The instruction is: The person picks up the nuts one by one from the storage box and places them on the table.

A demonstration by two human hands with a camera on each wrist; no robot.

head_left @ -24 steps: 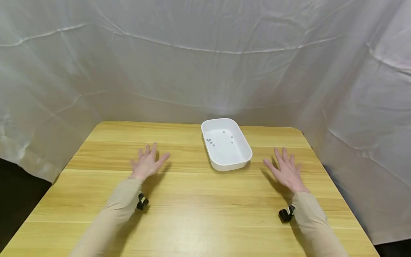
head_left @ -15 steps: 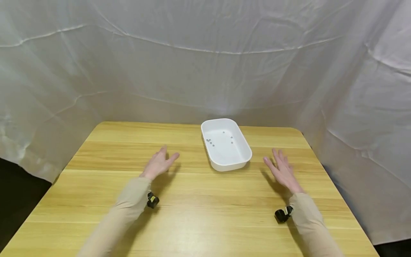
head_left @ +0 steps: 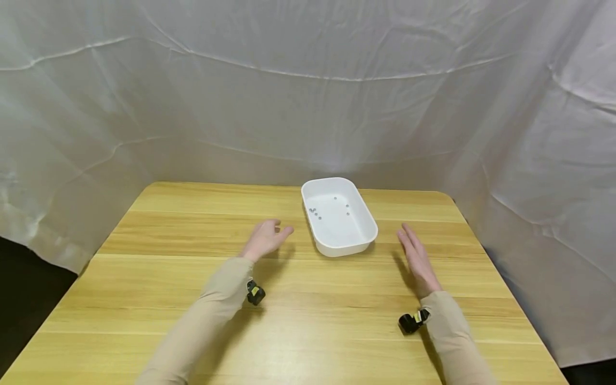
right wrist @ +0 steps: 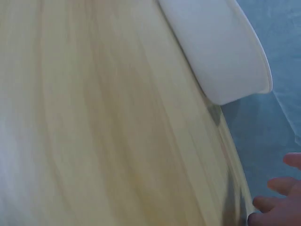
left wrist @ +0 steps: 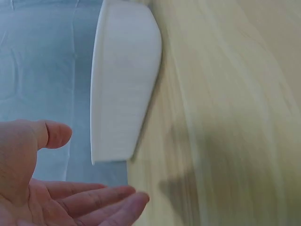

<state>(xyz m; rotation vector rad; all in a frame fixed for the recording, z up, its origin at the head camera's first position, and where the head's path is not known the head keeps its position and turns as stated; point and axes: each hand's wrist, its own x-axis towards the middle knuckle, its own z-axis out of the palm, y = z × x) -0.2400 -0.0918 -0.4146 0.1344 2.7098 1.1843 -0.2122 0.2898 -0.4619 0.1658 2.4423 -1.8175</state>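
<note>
A white rectangular tub with rounded corners stands near the far edge of the wooden table. Several tiny shiny pieces lie scattered on its floor, too small to identify. My left hand hovers just left of the tub, thumb apart from loosely bent fingers, holding nothing. In the left wrist view the tub's side wall rises beyond the thumb and fingers. To the tub's right, my right hand is held over the table with extended fingers and nothing in it. Its fingertips show at the right wrist view's lower corner.
The light wooden table spreads out in front of me. A pale hanging sheet encloses its back and sides, close behind the tub. Small black cameras hang at both sleeves.
My left hand has moved right toward the tub, its fingers going from spread to loosely bent. The right hand has turned and shifted slightly left, its fingers now closer together. The tub stays put.
</note>
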